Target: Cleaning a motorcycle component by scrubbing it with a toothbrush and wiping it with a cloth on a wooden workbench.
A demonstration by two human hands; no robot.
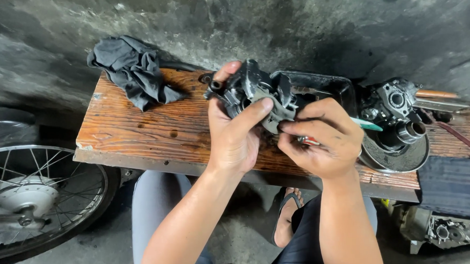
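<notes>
Both hands hold one greasy metal engine part (254,93) above the wooden surface (157,129); the left hand (235,134) grips its body, thumb across the front; the right hand (323,140) pinches its lower edge while clasping a small red-handled tool (308,141); it looks heavy, rigid and oily, likely slippery, best gripped around the solid casing; a dark rag (133,68) and black tray (325,88) lie nearby.

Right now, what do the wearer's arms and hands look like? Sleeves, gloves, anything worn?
Both forearms are bare to the lower frame edge, no sleeves showing. The left hand and right hand wear no gloves. No watch or wristband on either wrist. There may be a ring on the right hand's far side, but it is too small to tell.
</notes>
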